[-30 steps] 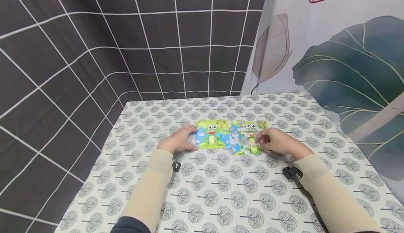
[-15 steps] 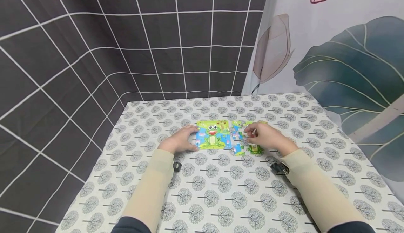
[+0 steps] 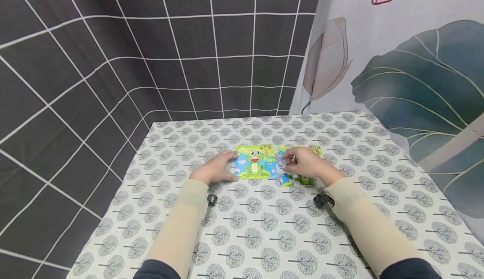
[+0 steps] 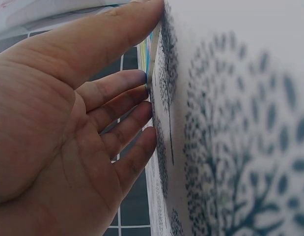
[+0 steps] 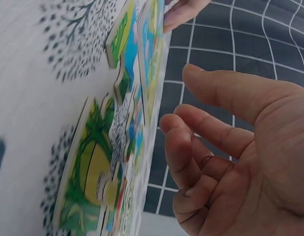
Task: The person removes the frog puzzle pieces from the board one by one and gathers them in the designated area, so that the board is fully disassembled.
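Observation:
A square frog picture puzzle (image 3: pixel 255 162) lies flat on the patterned tablecloth. At its left edge rests my left hand (image 3: pixel 214 167), thumb and fingers extended and spread along the side. To the right of that picture, several separate jigsaw pieces (image 3: pixel 286 180) lie in loose rows. My right hand (image 3: pixel 311 162) hovers over them and covers the middle ones. In the right wrist view its thumb and index finger stand apart with nothing between them. A frog-belly piece (image 5: pixel 85 184) shows below that hand, nearest the camera.
The tablecloth (image 3: pixel 261 228) carries a print of grey trees. Behind the table hangs a dark curtain (image 3: pixel 189 52) with white grid lines. A pale curtain (image 3: pixel 336 98) with big leaves meets it at the right. Each wrist wears a small black device (image 3: pixel 324 201).
My right hand has moved left across the loose pieces, from their right side toward the frog picture. The left hand has stayed at the picture's left edge.

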Demonstrator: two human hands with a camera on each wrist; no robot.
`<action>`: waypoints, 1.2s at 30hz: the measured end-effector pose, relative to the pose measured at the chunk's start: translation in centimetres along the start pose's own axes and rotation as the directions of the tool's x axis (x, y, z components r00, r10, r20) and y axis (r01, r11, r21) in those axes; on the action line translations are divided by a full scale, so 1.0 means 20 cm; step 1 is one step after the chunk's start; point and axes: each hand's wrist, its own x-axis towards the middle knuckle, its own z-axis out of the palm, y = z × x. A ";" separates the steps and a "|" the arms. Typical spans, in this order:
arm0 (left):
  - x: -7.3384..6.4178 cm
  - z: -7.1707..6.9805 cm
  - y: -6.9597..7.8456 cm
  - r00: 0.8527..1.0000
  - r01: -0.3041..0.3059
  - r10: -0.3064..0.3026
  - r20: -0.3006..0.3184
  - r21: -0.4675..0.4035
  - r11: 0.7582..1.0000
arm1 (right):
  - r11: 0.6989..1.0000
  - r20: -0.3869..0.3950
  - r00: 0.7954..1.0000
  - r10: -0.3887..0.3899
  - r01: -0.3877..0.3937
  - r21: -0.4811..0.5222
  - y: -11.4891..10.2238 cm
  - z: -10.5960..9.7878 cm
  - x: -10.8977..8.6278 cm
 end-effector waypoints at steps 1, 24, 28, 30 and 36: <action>0.00 0.00 0.00 1.000 0.001 -0.001 0.000 0.001 1.000 | 1.000 0.003 1.000 0.004 -0.004 -0.005 -0.01 0.00 0.01; 0.00 0.00 0.00 1.000 0.000 0.000 -0.006 0.000 1.000 | 0.998 0.071 0.997 0.029 -0.024 -0.063 -0.14 0.11 0.17; -0.01 -0.01 0.01 1.000 0.002 -0.002 -0.007 -0.002 1.000 | 0.995 0.085 0.995 0.050 -0.042 -0.094 -0.16 0.12 0.19; -0.01 -0.01 0.02 1.000 0.000 0.000 -0.008 -0.001 1.000 | 0.994 0.091 0.994 0.066 -0.057 -0.095 -0.16 0.13 0.19; -0.01 -0.01 0.02 1.000 -0.003 0.003 -0.011 -0.007 1.000 | 0.991 0.097 0.991 0.095 -0.086 -0.099 -0.17 0.14 0.18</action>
